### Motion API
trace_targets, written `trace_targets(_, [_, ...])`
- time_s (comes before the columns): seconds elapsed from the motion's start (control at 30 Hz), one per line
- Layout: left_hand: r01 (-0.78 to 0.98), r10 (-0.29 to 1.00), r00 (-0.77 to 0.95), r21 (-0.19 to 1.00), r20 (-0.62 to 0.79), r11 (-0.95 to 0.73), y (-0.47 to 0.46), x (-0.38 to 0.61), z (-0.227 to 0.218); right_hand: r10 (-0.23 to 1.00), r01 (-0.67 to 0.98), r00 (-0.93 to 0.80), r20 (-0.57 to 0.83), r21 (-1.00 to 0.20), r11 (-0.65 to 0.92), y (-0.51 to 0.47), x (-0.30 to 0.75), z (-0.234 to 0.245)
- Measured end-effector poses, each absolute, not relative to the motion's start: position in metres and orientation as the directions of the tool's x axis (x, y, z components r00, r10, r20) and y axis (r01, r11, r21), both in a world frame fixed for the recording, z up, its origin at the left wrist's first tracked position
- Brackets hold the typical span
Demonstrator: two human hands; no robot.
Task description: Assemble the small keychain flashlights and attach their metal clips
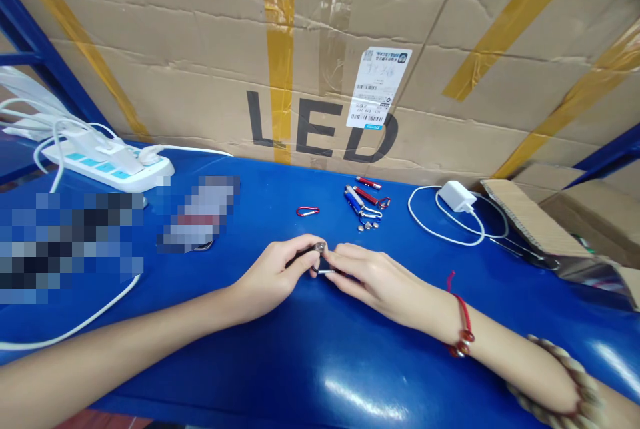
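Observation:
Fingers of both hands meet over a small black carabiner [326,272] with a silver gate, partly hidden by them. My left hand [280,275] pinches thumb against index finger, with a small shiny metal piece showing at the tips. My right hand [377,279] is closed on the carabiner from the other side; a red cord bracelet circles that wrist. Just beyond the hands lies a red carabiner [307,211]. To its right are a blue mini flashlight [353,200], a red mini flashlight [366,196] with a red clip, another red tube [369,183] and several button cells [368,225].
A large cardboard box [200,82] walls off the back of the blue table [280,362]. On the left are a white power strip [125,174] and a blurred-out phone-like object [203,212]. A white charger [457,197] with its cable and cardboard pieces [535,219] lie right.

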State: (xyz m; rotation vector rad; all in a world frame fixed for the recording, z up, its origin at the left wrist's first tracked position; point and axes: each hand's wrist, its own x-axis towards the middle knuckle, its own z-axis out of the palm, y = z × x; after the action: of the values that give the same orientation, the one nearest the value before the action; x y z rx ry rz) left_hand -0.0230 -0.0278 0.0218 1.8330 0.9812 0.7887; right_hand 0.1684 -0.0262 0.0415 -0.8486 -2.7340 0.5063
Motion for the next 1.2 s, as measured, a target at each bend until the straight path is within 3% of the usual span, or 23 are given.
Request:
trace_targets(0.67, [0.385,0.854,0.497,0.842,0.156,-0.378,-0.031,-0.021,0.026,0.579,0.515,-0.742,0.340,-0.265,0.815,-0.030,0.164,0.024])
trace_targets(0.9, [0.381,0.856,0.476,0.831,0.201,-0.406,-0.033,-0.021,0.025,0.579,0.503,-0.709,0.403,-0.287,0.815,-0.024,0.167,0.025])
trace_targets(1.1, [0.390,0.868,0.440,0.821,0.231,-0.416,-0.035,-0.021,0.027,0.622,0.571,-0.529,0.578,-0.299,0.764,-0.017,0.172,0.036])
trace_targets(1.2, [0.393,0.863,0.457,0.821,0.217,-0.415,-0.036,-0.020,0.026,0.588,0.567,-0.526,0.614,-0.262,0.781,-0.021,0.168,0.036])
